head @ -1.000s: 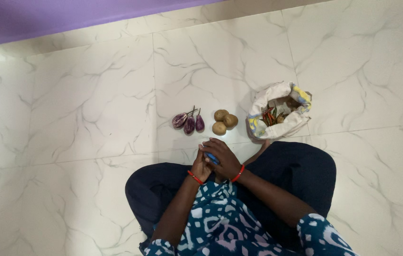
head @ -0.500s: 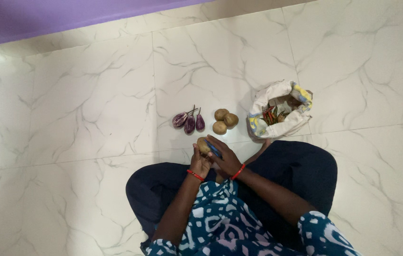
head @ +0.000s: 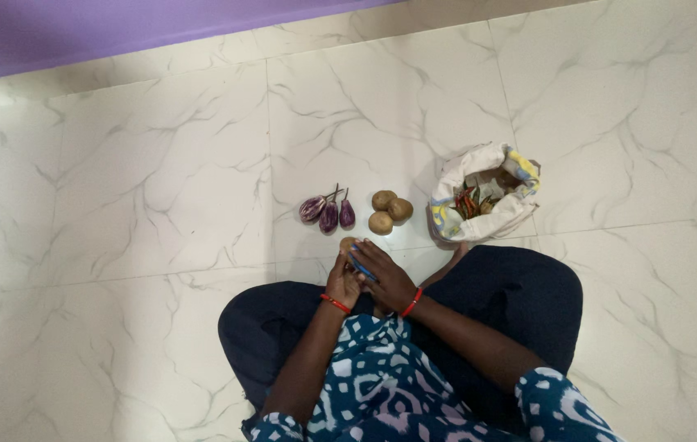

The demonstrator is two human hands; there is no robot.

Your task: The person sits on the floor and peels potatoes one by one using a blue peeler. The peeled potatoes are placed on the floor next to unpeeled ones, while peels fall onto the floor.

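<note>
White marble floor (head: 160, 188) is filling my view. I'm counting three eggplants (head: 329, 213), three potatoes (head: 389, 210) and one cloth bag (head: 486, 203) lying far of the hands. Left hand (head: 342, 282) is grasping a fourth potato (head: 348, 244); right hand (head: 385, 277) is gripping a blue peeler (head: 362, 268). Since half a second ago, both hands are sitting slightly farther out.

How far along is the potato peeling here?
Early. Done: nothing visibly finished; no peeled potato or heap of peels shows on the floor. In hand: left hand holds one potato, right hand holds a blue peeler against it. Left: three potatoes lie unpeeled on the tiles, three purple aubergines beside them untouched, and the cloth bag holds chillies and more.
</note>
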